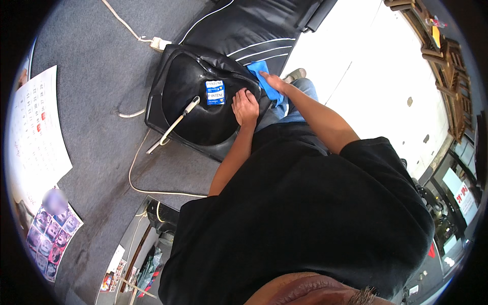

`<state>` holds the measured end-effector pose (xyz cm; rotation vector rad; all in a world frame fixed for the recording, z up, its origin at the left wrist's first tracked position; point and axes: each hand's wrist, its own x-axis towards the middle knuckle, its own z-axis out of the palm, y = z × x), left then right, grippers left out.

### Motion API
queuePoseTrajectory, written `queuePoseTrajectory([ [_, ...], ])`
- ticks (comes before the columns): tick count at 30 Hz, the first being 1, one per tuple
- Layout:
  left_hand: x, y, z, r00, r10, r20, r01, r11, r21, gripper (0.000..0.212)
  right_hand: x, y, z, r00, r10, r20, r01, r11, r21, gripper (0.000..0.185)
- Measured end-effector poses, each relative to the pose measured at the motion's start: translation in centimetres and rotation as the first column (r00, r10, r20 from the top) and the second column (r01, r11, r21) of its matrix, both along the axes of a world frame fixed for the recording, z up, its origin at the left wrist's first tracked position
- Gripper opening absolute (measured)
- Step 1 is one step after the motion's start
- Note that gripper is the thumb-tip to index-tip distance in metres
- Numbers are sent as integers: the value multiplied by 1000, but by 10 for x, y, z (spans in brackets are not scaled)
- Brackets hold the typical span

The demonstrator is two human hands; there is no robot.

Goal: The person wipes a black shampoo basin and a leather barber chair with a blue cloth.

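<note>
My left hand [246, 106] lies palm down on the inner side of a black salon wash basin [213, 133], holding nothing. Just left of its fingers, blue and white Pantene sachets [215, 93] lie in the bowl. In my right hand [273, 81] is a blue cloth [271, 92], which hangs at the basin's right edge beside the black padded chair [244, 26]. A hand shower [191, 105] with a pale hose rests over the basin's lower left rim.
A socket block [160, 44] with a cable sits near the basin's upper left corner. Another cable [131, 171] runs below the basin. A calendar [38, 129] and a photo sheet [53, 236] are at the left. Wooden furniture [446, 68] stands at the upper right.
</note>
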<state>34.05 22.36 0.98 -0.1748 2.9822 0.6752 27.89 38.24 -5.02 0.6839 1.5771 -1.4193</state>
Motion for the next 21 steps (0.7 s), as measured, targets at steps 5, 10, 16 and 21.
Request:
queuePoseTrajectory([
  [5, 0, 2, 4, 999, 1, 34, 0, 999, -33, 31, 62, 36, 0, 967, -253, 30, 255, 959, -126, 67],
  [10, -2, 7, 8, 1000, -1, 14, 1, 1000, 5, 30, 57, 55, -55, 798, -565, -212, 602, 767, 221, 65],
  [16, -3, 6, 1, 1000, -11, -10, 11, 1000, 14, 30, -15, 42, -81, 798, 204, -567, 211, 787, 580, 64],
  [21, 0, 5, 1, 1000, -19, -6, 19, 1000, -5, 30, 20, 27, -65, 683, 455, -571, -85, 827, 556, 56],
])
